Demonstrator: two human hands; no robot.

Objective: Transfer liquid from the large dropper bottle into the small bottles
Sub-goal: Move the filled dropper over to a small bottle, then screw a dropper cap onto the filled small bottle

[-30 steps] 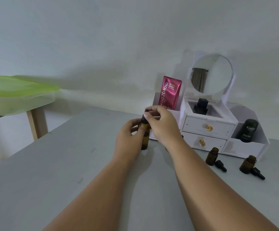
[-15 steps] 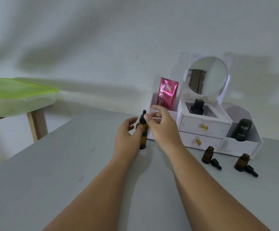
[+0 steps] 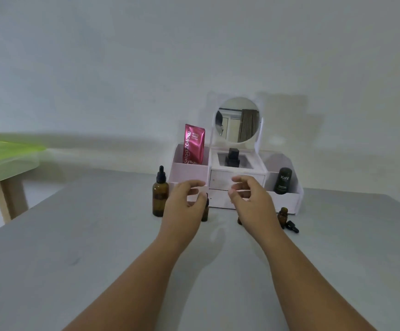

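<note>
The large amber dropper bottle stands upright on the grey table with its black dropper cap on, and nothing touches it. My left hand hovers just right of it, fingers curled apart and holding nothing. A small amber bottle peeks out behind its thumb. My right hand is open in front of the organiser's drawers, and a sliver of another small bottle shows below it. A third small bottle stands uncapped at the right, its black dropper cap lying beside it.
A white organiser with a round mirror stands at the table's back, holding a pink sachet, a black bottle and a dark Kahf tube. A green-lidded box sits on a wooden stand at the left.
Both hands have let go of the large dropper bottle, which now stands alone at the left. The hands have moved right, toward the small bottles, and opened.
</note>
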